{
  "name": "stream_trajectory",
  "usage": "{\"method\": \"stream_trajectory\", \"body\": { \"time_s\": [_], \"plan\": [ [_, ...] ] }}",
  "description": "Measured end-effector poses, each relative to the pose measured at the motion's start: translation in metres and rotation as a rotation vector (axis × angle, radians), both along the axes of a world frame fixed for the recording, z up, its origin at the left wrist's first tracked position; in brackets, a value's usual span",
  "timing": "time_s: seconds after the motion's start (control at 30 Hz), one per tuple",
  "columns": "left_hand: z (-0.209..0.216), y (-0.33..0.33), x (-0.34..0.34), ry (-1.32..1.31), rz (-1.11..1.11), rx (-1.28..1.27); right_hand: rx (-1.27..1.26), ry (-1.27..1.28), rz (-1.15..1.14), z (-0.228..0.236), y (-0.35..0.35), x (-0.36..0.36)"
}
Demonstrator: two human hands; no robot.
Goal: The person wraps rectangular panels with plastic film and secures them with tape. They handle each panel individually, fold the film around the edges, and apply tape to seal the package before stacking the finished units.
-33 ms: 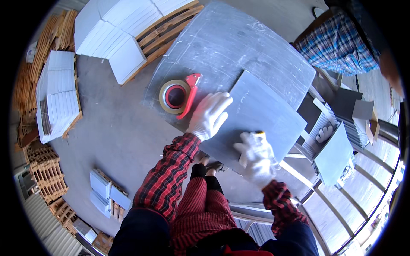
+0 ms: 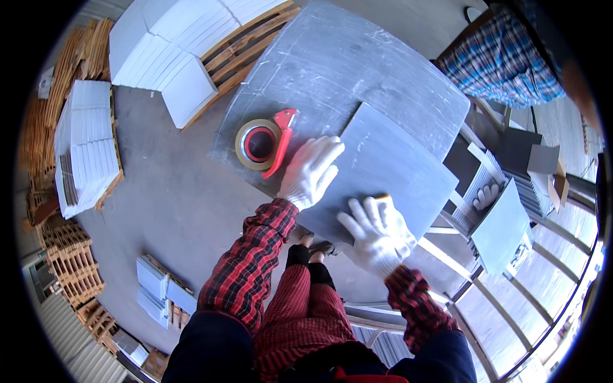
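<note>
A flat grey rectangular panel (image 2: 399, 153) lies on the near part of the scuffed grey tabletop (image 2: 357, 70). My left hand (image 2: 311, 171), in a white knit glove, rests open along the panel's left edge, fingers stretched out. On the panel's near part, my right hand (image 2: 377, 233) lies with its gloved fingers spread. Beside those fingertips shows a small yellow-and-white edge (image 2: 383, 196); what it belongs to is hidden under the hand. Left of my left hand, a red tape dispenser (image 2: 280, 142) with a tan roll of tape (image 2: 241, 145) lies on the tabletop.
White stacked boards (image 2: 169, 57) sit on a wooden pallet (image 2: 249, 45) at far left. Several pallets (image 2: 67, 255) line the left. A person in a plaid garment (image 2: 501, 60) is at far right. A metal rack (image 2: 504, 303) with grey panels (image 2: 501, 230) and a glove (image 2: 486, 196) stands right.
My right hand has slid slightly left on the panel, and its fingers are more spread. My left hand keeps its place at the panel's edge.
</note>
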State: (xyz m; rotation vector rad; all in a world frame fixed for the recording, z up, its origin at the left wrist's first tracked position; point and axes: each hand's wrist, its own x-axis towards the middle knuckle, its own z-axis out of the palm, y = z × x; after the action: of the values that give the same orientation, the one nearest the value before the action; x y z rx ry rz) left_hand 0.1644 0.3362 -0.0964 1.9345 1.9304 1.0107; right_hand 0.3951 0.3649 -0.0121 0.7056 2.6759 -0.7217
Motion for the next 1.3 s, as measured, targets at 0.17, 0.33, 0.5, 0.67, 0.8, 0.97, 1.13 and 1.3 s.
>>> {"method": "stream_trajectory", "body": {
  "time_s": [0.17,0.33,0.5,0.67,0.8,0.97,1.13,1.3],
  "plan": [
    [-0.010,-0.005,0.001,-0.185,0.096,0.043,0.164,0.497,-0.091,-0.028,0.043,-0.062],
    [-0.003,0.000,0.013,-0.131,0.241,0.016,0.347,0.737,0.021,-0.077,0.095,-0.107],
    [-0.009,0.004,0.012,-0.050,0.083,0.007,0.442,0.658,-0.123,-0.093,0.141,-0.097],
    [-0.008,0.003,0.010,0.032,0.088,-0.006,0.583,0.402,-0.503,-0.085,0.142,-0.016],
    [-0.009,0.009,0.019,0.129,0.011,0.029,0.607,0.254,-0.830,-0.031,0.106,0.064],
    [-0.010,-0.001,0.014,0.096,0.025,0.027,0.506,0.256,-1.187,-0.010,0.050,0.075],
    [-0.025,0.000,0.011,0.166,-0.049,0.048,0.469,0.403,-1.400,-0.045,-0.013,0.057],
    [-0.029,-0.005,-0.003,0.102,-0.088,0.031,0.485,0.380,-1.467,-0.059,-0.064,0.021]
  ]
}}
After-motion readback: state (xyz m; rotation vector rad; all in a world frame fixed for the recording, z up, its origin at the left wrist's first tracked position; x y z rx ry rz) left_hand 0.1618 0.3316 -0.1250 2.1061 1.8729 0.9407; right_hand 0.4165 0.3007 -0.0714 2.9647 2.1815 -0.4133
